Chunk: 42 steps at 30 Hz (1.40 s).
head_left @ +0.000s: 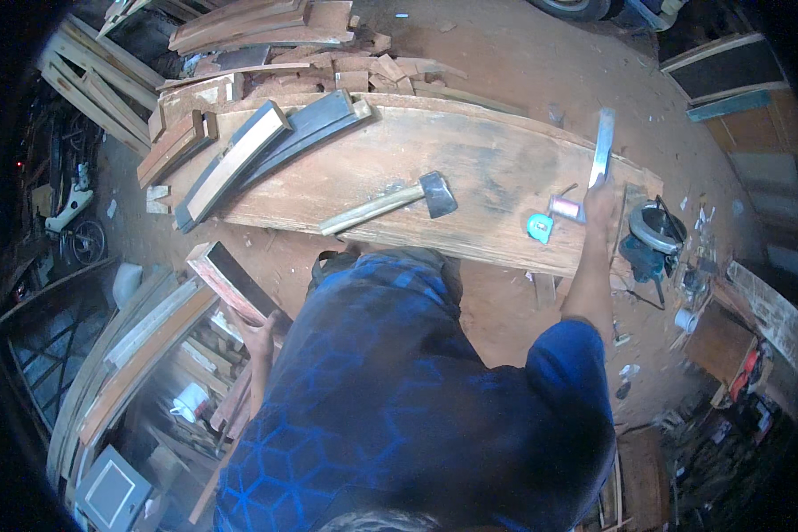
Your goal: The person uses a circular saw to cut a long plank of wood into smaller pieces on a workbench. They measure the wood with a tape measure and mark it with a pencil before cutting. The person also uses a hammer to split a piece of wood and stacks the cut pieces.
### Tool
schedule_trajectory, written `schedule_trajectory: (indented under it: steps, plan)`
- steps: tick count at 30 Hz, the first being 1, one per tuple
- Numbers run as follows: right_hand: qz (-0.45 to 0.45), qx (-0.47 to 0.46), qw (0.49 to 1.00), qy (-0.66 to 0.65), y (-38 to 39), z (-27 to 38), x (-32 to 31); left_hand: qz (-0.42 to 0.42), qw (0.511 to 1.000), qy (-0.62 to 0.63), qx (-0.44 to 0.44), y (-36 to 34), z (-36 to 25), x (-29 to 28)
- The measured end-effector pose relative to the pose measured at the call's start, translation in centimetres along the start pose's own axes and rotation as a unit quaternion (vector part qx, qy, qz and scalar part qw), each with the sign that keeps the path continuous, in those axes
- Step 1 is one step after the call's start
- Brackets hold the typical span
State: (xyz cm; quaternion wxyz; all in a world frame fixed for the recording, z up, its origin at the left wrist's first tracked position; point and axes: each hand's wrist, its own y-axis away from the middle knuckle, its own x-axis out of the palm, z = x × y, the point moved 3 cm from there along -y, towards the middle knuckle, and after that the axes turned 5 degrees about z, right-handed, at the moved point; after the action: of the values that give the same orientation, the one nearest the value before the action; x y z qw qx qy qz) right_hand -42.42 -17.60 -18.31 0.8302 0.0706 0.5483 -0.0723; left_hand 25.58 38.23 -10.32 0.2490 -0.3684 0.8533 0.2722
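Observation:
My left hand (255, 330) grips a wooden block (230, 279), dark on one face and reddish on another, held tilted at my left side off the bench. At the bench's right end my right hand (599, 202) is closed around the lower part of a flat, shiny metal blade (604, 142) that points away from me. Its handle, if any, is hidden by the hand. Just left of that hand lie a small pinkish cylinder (566, 208) and a teal tape measure (539, 228). A hammer (436, 195) with a wooden handle rests mid-bench.
Several planks (239, 164) lie across the left of the plywood-topped bench (496, 204). A circular saw (654, 232) sits by its right end. Stacked boards (266, 27) stand behind, and more timber (142, 355) leans at my left. Scraps litter the dirt floor (479, 53).

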Motion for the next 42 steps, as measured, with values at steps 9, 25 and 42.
schedule_trajectory:
  steps: [9, 25, 42]
  plan:
    - [0.037, 0.062, 0.986, -0.152, 13.2, 26.3, 13.0, 0.056, 0.993, -0.069, 0.072, -9.1, -3.6, -3.1]
    - [0.093, 0.083, 0.987, 0.104, 12.8, 3.4, 17.0, 0.064, 0.958, -0.214, 0.182, -16.6, -8.7, -9.9]
    - [0.512, 0.105, 0.730, -0.441, 36.0, 59.6, 15.7, 0.182, 0.622, 0.762, -0.003, -33.7, -11.6, -8.7]
